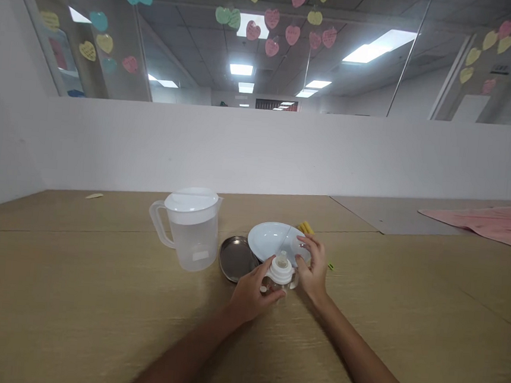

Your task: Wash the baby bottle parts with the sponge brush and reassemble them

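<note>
My left hand [250,295] is closed around a baby bottle [281,272] with a white collar, side handles and a clear nipple on top. The bottle stands upright near the table's middle. Pinched in my right hand [315,269], just above and right of the nipple, is a clear cap [303,250], apart from the bottle. Behind both hands lies a white oval plate [264,233], partly covered by my right fingers. To the left, a dark metal tray [234,257] sits beside the plate, its right end hidden by my left hand and the bottle.
A clear plastic pitcher [193,239] with a white lid stands left of the tray. Yellow pieces [306,227] lie behind the plate, and a small green item [330,266] right of my right hand. A pink cloth [494,223] lies far right. A white wall [258,156] bounds the table's back.
</note>
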Demonstrator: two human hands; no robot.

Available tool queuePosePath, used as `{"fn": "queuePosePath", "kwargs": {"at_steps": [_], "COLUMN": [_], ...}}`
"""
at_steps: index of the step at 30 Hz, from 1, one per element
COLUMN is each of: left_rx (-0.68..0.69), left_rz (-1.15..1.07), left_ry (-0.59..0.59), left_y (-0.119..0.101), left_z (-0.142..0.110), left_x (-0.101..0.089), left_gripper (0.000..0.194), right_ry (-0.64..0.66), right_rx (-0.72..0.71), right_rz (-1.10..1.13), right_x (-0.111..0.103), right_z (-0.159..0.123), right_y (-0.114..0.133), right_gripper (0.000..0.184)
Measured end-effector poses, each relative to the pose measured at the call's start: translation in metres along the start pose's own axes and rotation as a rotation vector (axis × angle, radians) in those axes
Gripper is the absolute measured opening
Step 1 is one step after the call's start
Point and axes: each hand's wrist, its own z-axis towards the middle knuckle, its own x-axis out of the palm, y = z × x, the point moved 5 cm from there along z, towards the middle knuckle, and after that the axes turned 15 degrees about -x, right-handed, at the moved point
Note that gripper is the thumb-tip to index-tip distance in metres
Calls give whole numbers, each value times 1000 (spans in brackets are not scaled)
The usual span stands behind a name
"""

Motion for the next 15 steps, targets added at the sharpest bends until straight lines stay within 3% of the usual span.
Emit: {"fn": "queuePosePath", "kwargs": {"at_steps": [8,15], "left_rx": [-1,-6], "left_rz": [17,16], "left_ry": [9,25], "left_y": [1,-1], "left_z": [1,1], "left_x": [0,-1], "left_gripper": [75,75], "right_ry": [172,292], "right_rx": [43,43], "right_rz": [112,106], "right_x": [18,22], "right_z": [-8,-8], "right_y": [-4,-8], "right_gripper": [26,41]}}
